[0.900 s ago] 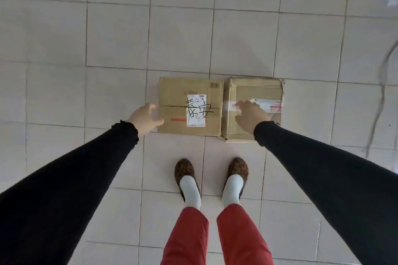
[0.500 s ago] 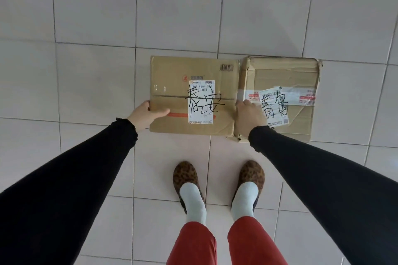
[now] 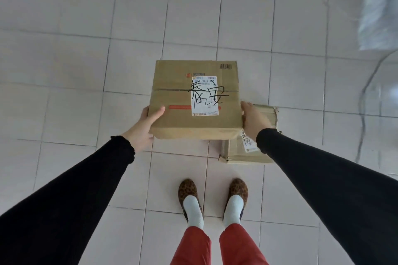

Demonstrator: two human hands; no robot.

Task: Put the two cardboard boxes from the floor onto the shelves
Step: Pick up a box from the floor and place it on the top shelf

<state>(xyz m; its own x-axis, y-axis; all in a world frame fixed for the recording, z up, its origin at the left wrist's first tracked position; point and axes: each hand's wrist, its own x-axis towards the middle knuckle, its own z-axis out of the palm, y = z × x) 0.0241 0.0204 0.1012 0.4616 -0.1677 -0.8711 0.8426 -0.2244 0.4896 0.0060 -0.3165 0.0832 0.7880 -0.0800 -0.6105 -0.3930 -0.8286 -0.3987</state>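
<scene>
A brown cardboard box (image 3: 178, 97) with a white label and black handwriting is lifted off the floor in front of me. My left hand (image 3: 143, 128) grips its left side, thumb on top. My right hand (image 3: 255, 119) grips its right side. A second cardboard box (image 3: 239, 153) with a taped label lies on the tiled floor below and to the right, partly hidden by the held box and my right arm. No shelf is in view.
My feet (image 3: 213, 200) in patterned slippers stand on the white tiled floor (image 3: 75, 71) just behind the boxes. A blurred pale object (image 3: 377, 13) and a thin cable (image 3: 364, 103) lie at the upper right.
Both hands closed on the sides of the left box and raised it off the floor. The right box stayed on the tiles.
</scene>
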